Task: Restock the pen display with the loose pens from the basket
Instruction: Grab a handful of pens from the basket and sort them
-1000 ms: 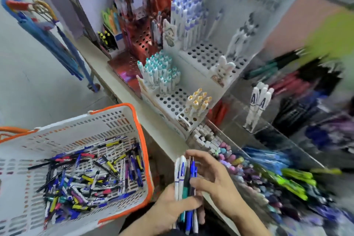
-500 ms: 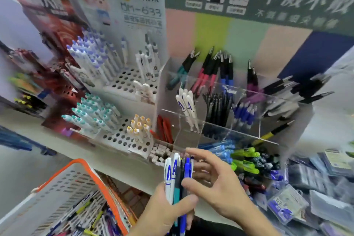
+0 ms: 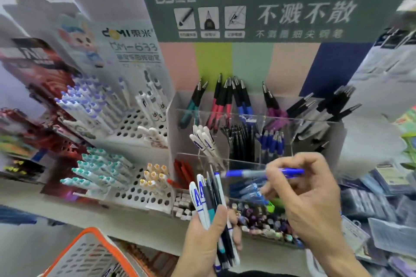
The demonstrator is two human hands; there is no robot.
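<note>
My left hand (image 3: 202,238) grips a bundle of pens (image 3: 210,195), white, teal and dark ones, pointing up in front of the shelf. My right hand (image 3: 308,195) pinches a single blue pen (image 3: 245,173) held level, its tip to the left, just in front of the clear acrylic pen display (image 3: 315,126). That display has tiered compartments holding teal, red, blue, purple, black and white pens. Only a corner of the white basket with an orange rim (image 3: 99,235) shows at the bottom left.
To the left stand white perforated pen racks (image 3: 135,195) with teal, yellow and purple-capped pens. A tray of small erasers (image 3: 183,206) and colourful items lies on the shelf under my hands. Packaged goods (image 3: 378,211) are stacked at the right. A green sign backs the display.
My right hand has pulled one blue pen out of the bundle and lifted it toward the acrylic display. The view has swung right and up, leaving the basket mostly out of frame.
</note>
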